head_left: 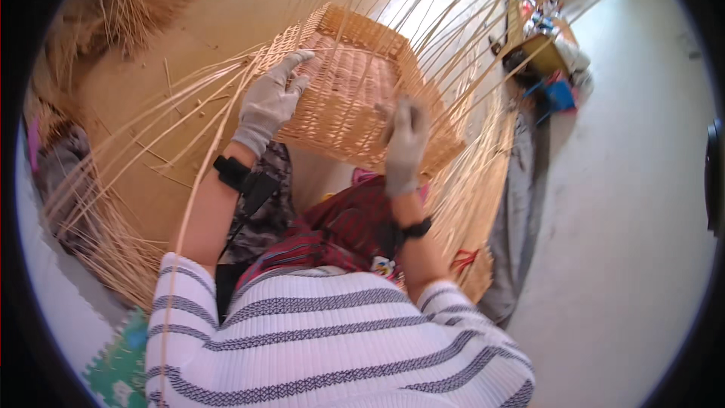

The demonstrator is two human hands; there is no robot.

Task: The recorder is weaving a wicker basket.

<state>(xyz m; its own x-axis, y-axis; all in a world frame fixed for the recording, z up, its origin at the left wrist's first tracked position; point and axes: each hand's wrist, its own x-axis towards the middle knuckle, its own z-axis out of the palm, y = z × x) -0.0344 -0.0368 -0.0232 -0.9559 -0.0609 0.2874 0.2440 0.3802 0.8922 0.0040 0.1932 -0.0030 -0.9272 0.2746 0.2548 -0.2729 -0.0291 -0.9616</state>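
Note:
A rectangular wicker basket [336,132] is tilted in front of me above my lap, its woven bottom showing inside. Long loose canes [483,68] fan out from its walls to the far right and to the left. My left hand [270,102], in a pale grey work glove, grips the basket's left side, with thumb and forefinger at the weave. My right hand [408,140], gloved alike, is at the near right wall. Motion blurs its fingers, so whether it pinches a cane cannot be made out.
Bundles of cane [121,257] lie at the left, with brown fibre [124,11] at the far left. More canes [472,174] lie on my right beside grey cloth [521,204]. A blue object [560,94] and assorted clutter stand by the right wall. Cane offcuts litter the floor.

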